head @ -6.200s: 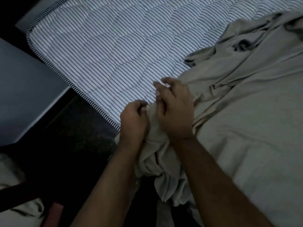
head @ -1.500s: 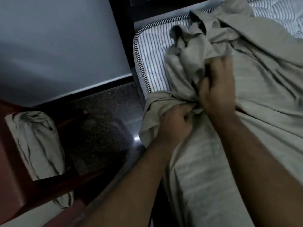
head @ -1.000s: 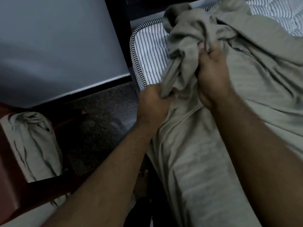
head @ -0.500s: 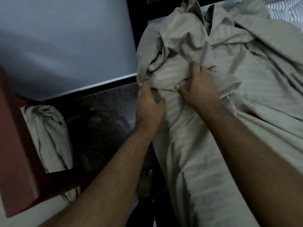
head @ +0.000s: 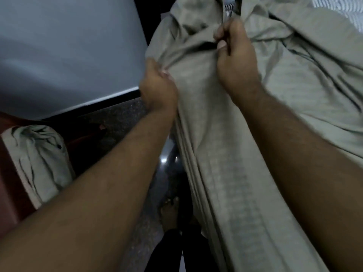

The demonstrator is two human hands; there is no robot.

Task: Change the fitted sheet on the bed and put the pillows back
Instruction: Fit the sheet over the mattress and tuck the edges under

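1. Covering most of the bed, the grey-beige fitted sheet (head: 245,173) lies loose over the striped mattress (head: 337,14), of which only a patch shows at the top right; the cloth is bunched and creased near the top corner and hangs down the side toward the floor (head: 125,118).
2. The pale wall (head: 68,52) stands to the left, and a rumpled light cloth (head: 39,160) sits on a reddish piece of furniture (head: 9,189) well apart from the bed.
3. The right hand (head: 235,55) grips a gathered fold high up, fingers (head: 225,34) curled tight into the cloth and the thumb pinching against them.
4. The left hand (head: 157,89) holds the sheet's edge just beside the mattress side, fingers clamped round a pinch of fabric.
5. The sheet looks light, soft and limp; it will likely sag and wrinkle wherever it is unsupported, and slack can slip through a loose grip.
6. Best taken at the hemmed corner edge with both hands apart, so the pocket can be stretched over the mattress corner. That corner seems not yet tucked.
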